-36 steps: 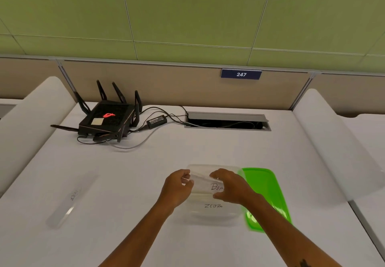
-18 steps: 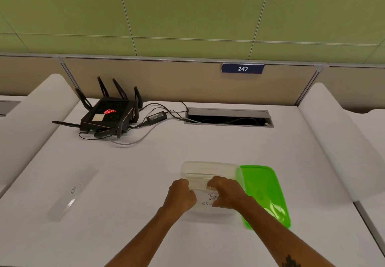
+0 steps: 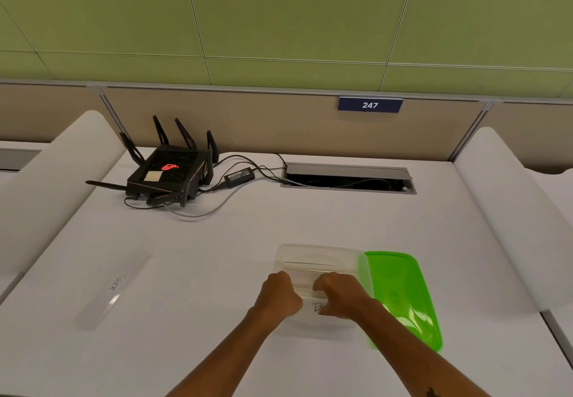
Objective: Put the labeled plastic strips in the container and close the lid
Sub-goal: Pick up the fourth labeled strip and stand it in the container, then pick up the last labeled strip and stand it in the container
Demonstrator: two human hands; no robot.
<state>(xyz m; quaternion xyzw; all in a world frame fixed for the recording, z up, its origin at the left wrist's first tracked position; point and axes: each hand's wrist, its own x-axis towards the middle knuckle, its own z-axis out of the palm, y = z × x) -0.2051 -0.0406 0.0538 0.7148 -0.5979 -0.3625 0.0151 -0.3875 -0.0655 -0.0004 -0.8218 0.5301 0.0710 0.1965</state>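
Observation:
A clear plastic container (image 3: pixel 310 255) stands on the white table, a little right of centre. My left hand (image 3: pixel 280 294) and my right hand (image 3: pixel 339 296) are both inside it, fingers curled onto a clear labeled strip (image 3: pixel 313 302) that shows handwritten letters between them. The strip lies low in the container. A green lid (image 3: pixel 403 294) leans against the container's right side. Another clear strip (image 3: pixel 113 288) with handwriting lies flat on the table at the left, well away from both hands.
A black router (image 3: pixel 169 175) with antennas and its cables sit at the back left. A cable slot (image 3: pixel 347 178) is cut into the table at the back. White raised dividers (image 3: pixel 508 210) flank the table on both sides.
Both hands have pushed the strip down into the container, and the lower strip's writing is now hidden. The camera view has shifted slightly.

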